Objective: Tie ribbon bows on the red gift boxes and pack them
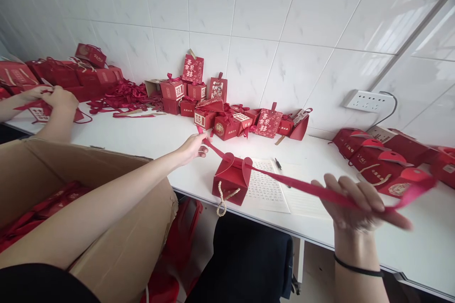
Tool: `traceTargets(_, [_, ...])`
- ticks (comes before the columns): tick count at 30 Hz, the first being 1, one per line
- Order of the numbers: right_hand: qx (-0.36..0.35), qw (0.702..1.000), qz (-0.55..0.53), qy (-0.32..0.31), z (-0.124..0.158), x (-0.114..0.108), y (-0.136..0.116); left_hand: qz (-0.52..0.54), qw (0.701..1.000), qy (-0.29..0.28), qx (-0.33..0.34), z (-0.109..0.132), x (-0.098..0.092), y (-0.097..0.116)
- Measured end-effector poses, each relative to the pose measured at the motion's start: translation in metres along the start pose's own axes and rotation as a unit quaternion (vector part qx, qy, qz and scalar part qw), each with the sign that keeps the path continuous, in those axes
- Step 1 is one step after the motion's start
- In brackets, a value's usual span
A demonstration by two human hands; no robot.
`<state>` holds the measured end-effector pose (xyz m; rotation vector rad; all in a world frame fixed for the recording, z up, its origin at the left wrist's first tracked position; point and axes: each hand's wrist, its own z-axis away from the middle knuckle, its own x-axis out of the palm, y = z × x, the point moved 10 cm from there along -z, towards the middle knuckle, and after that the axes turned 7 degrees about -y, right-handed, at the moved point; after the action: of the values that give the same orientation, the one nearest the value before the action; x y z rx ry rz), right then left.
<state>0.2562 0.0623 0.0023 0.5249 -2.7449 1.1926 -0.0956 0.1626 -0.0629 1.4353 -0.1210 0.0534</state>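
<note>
A small red gift box (231, 180) with a twisted cord handle (223, 199) stands at the table's front edge. A red ribbon (280, 178) runs through its top and stretches out to both sides. My left hand (194, 147) pinches the ribbon's left end just behind the box. On the right, my right hand (351, 201) is raised off the table with the ribbon's other length drawn across its fingers, its loose end trailing past them. That hand is slightly blurred. Written paper sheets (268, 184) and a black pen (277, 164) lie beside the box.
Red boxes (231, 123) are piled along the tiled wall, next to heaped ribbons (124, 94). More red boxes (377, 156) stand at right below a power strip (368, 101). A cardboard carton (124, 227) is at left. Another person's hands (59, 99) hold a red box.
</note>
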Motion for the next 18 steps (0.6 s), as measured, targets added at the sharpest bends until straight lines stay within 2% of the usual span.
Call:
traceTargets(2, [0.031,0.992,-0.014,-0.121,0.002,0.02,0.011,-0.004,1.0,0.005,0.004,-0.001,-0.001,0.001])
traceTargets(3, [0.074,0.985,-0.005,-0.154,0.003,0.029,0.023,-0.005,1.0,0.005,0.007,-0.001,-0.001,0.001])
traceTargets(5, [0.191,0.964,0.077,-0.166,0.003,0.041,0.056,-0.011,1.0,0.004,0.011,-0.001,0.0,0.002])
traceTargets(6, [0.246,0.945,0.146,-0.159,0.003,0.044,0.072,-0.015,1.0,0.004,0.012,-0.001,0.0,0.003])
traceTargets(8, [0.304,0.896,0.265,-0.187,0.002,0.061,0.096,-0.026,1.0,0.004,0.012,0.001,0.001,0.004])
traceTargets(10, [0.322,0.859,0.327,-0.226,0.0,0.081,0.111,-0.041,0.999,0.002,0.01,0.002,0.001,0.004])
traceTargets(11, [0.324,0.851,0.34,-0.237,-0.001,0.088,0.117,-0.048,0.999,0.001,0.01,0.003,0.002,0.004])
traceTargets(14, [0.33,0.841,0.351,-0.246,-0.004,0.1,0.125,-0.065,0.998,-0.004,0.01,0.004,0.003,0.003])
traceTargets(18, [0.372,0.841,0.311,-0.241,-0.001,0.101,0.132,-0.073,0.997,-0.01,0.017,0.002,0.005,0.003])
